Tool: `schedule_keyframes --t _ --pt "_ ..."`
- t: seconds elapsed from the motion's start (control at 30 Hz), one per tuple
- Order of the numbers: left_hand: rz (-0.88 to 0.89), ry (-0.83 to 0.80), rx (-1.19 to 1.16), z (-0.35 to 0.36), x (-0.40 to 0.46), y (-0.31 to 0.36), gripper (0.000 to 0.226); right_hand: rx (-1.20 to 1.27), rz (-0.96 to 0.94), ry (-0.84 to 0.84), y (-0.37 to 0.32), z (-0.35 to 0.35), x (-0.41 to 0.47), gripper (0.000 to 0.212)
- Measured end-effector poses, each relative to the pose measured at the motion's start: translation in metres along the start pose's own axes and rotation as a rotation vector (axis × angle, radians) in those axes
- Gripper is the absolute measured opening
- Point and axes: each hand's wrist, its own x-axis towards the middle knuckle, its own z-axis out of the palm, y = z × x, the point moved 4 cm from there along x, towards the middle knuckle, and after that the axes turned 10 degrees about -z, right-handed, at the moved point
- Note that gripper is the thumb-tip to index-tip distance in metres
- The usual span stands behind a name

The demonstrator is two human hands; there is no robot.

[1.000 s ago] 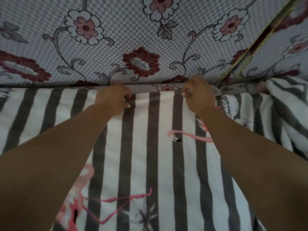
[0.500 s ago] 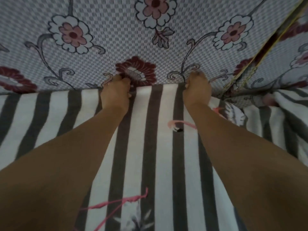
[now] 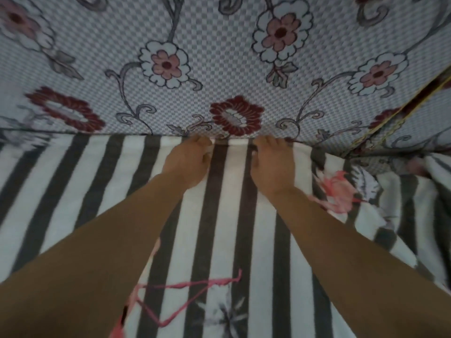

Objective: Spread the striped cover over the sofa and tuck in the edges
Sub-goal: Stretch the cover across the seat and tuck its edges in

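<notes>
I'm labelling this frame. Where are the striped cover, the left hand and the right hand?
striped cover [image 3: 220, 215]: head view, a dark stripe between the forearms.
left hand [image 3: 186, 162]: head view, back of the hand.
right hand [image 3: 273, 164]: head view, back of the hand.

Fingertips of left hand [image 3: 186, 162] & right hand [image 3: 271, 164] were hidden in the crease where striped cover [image 3: 227, 228] met sofa backrest [image 3: 219, 69]; grip couldn't be told.

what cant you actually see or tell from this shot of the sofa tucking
Head view only:
- Fingertips of the left hand and right hand: buried in the crease under the floral backrest.
- Striped cover far edge: hidden in that crease.
- Cover at right: bunched and motion-blurred; how far it is tucked is unclear.
- Sofa front and sides: cut off by the frame.
</notes>
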Motion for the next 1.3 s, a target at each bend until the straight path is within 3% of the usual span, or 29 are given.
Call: schedule_keyframes --t 0.07,0.2,0.37,0.6,0.7,0.8,0.9,0.97,1.03,1.3 --pt "-0.056 0.03 0.036 -0.015 -0.012 -0.028 0.037 0.088 -0.128 -0.064 -0.045 0.004 0.002 0.033" --pt "-0.217 0.041 0.169 -0.039 -0.028 -0.107 0.037 0.198 -0.213 -0.251 -0.119 0.027 0.013 0.042" --pt "-0.32 -0.121 0.215 -0.042 -0.029 -0.19 0.051 0.173 -0.178 -0.389 -0.161 0.064 0.039 0.051" --pt "-0.266 -0.136 0.223 -0.033 0.006 -0.211 0.053 0.021 -0.101 -0.418 -0.156 0.089 0.064 0.063" --pt "-0.211 -0.216 0.19 -0.043 0.011 -0.214 0.054 0.021 -0.06 -0.49 -0.159 0.083 0.068 0.06" --pt "-0.191 -0.018 0.113 -0.063 -0.008 -0.231 0.051 0.001 -0.006 -0.406 -0.181 0.066 0.07 0.049" --pt "-0.26 0.108 0.194 -0.082 -0.029 -0.266 0.048 0.06 -0.225 -0.307 -0.236 0.062 0.072 0.047" --pt "-0.379 0.033 0.252 -0.088 -0.034 -0.298 0.049 0.146 -0.314 -0.405 -0.27 0.075 0.07 0.053" --pt "-0.467 -0.063 0.285 -0.086 -0.032 -0.328 0.052 0.155 -0.285 -0.469 -0.283 0.091 0.074 0.056" --pt "-0.434 -0.072 0.263 -0.073 -0.002 -0.361 0.07 0.078 -0.232 -0.395 -0.279 0.117 0.092 0.063"
